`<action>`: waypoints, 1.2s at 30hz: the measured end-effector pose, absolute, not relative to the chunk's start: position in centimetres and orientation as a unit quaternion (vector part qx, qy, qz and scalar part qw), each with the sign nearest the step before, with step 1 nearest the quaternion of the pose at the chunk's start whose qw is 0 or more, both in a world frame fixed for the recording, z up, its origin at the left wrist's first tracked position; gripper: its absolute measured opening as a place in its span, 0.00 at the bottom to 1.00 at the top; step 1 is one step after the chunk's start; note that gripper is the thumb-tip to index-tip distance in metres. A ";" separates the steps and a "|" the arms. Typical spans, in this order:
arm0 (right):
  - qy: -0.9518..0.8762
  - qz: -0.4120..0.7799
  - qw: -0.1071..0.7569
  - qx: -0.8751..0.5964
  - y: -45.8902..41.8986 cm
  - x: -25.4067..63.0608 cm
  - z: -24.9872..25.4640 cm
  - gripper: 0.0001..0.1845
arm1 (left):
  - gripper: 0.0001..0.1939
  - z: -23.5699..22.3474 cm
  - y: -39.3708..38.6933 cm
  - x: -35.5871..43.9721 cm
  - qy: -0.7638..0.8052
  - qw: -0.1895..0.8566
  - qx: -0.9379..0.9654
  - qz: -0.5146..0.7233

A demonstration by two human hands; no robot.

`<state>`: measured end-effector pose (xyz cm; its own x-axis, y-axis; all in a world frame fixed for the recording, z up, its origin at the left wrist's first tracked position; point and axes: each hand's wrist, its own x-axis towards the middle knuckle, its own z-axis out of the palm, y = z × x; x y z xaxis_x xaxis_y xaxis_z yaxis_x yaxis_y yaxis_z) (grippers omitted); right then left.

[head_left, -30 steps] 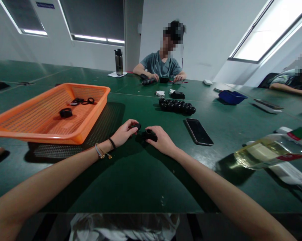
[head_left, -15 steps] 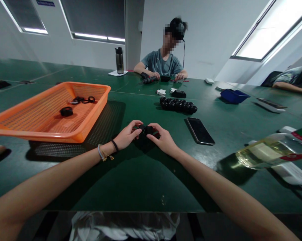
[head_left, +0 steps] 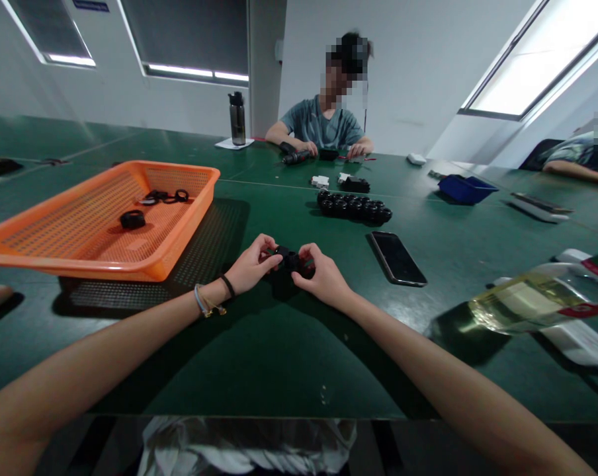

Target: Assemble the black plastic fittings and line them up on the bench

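My left hand (head_left: 252,266) and my right hand (head_left: 321,276) meet over the green table (head_left: 259,357), both gripping a small black plastic part (head_left: 289,258) between the fingertips. The part is held just above the table surface, and most of it is hidden by my fingers. A row of similar black round parts (head_left: 353,207) lies farther away, beyond my hands. An orange mesh tray (head_left: 88,228) to my left holds a black ring (head_left: 132,219) and several thin black rings (head_left: 166,196).
A black phone (head_left: 397,258) lies right of my hands. A clear plastic bottle (head_left: 537,301) lies at the right edge. A blue bin (head_left: 466,188), a dark flask (head_left: 237,119) and small white parts stand farther back. One person sits across the table, another at the far right.
My hands were apart, each with a black piece; they have come together and now hold the pieces joined, lifted slightly off the table.
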<state>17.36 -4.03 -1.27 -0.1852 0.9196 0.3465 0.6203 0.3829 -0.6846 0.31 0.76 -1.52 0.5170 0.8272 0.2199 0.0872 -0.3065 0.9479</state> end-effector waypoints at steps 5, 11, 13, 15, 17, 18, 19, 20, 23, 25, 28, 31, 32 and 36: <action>-0.778 0.162 0.344 -0.501 -4.2 17.3 -0.8 0.11 | 0.09 -1.6 0.9 0.3 0.337 0.528 0.702 0.340; -0.757 0.144 0.391 -0.503 -4.1 17.3 -1.1 0.11 | 0.10 -1.5 0.9 0.4 0.346 0.587 0.652 0.332; -0.750 0.149 0.411 -0.496 -4.0 17.3 -1.3 0.11 | 0.11 -1.4 0.9 0.3 0.349 0.591 0.649 0.327; -0.744 0.163 0.428 -0.487 -4.0 17.4 -1.4 0.11 | 0.10 -1.4 0.9 0.3 0.352 0.587 0.657 0.316; -0.736 0.185 0.440 -0.479 -3.9 17.5 -1.5 0.11 | 0.11 -1.3 0.9 0.2 0.357 0.583 0.663 0.306; -0.733 0.197 0.445 -0.476 -3.9 17.6 -1.5 0.11 | 0.11 -1.2 0.9 0.2 0.358 0.584 0.662 0.304; -0.730 0.208 0.449 -0.471 -3.8 17.6 -1.5 0.12 | 0.11 -1.2 1.0 0.2 0.360 0.587 0.659 0.303; -0.728 0.219 0.453 -0.465 -3.8 17.7 -1.5 0.12 | 0.12 -1.1 1.0 0.1 0.362 0.590 0.655 0.302; -0.724 0.241 0.466 -0.448 -3.7 17.8 -1.5 0.13 | 0.13 -1.0 1.0 0.1 0.365 0.597 0.647 0.303; -0.714 0.253 0.476 -0.446 -3.7 17.7 -1.6 0.13 | 0.14 -0.9 1.1 0.0 0.363 0.593 0.653 0.300; -0.700 0.268 0.486 -0.450 -3.7 17.7 -1.7 0.14 | 0.11 -0.8 1.1 0.0 0.361 0.535 0.695 0.318; -0.695 0.268 0.489 -0.454 -3.7 17.6 -1.7 0.14 | 0.10 -0.6 1.1 0.0 0.384 0.415 0.746 0.352; -0.695 0.264 0.489 -0.456 -3.7 17.7 -1.7 0.14 | 0.10 -0.5 1.0 0.0 0.391 0.394 0.755 0.349; -0.710 0.236 0.475 -0.463 -3.7 17.8 -1.5 0.14 | 0.12 -0.2 0.9 0.1 0.400 0.464 0.739 0.280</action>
<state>17.80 -3.68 -1.51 -0.1192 0.8817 0.4566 0.4339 0.4599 -0.7748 0.08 0.89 -0.23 0.5237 0.8508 0.0433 0.3304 -0.2497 0.9102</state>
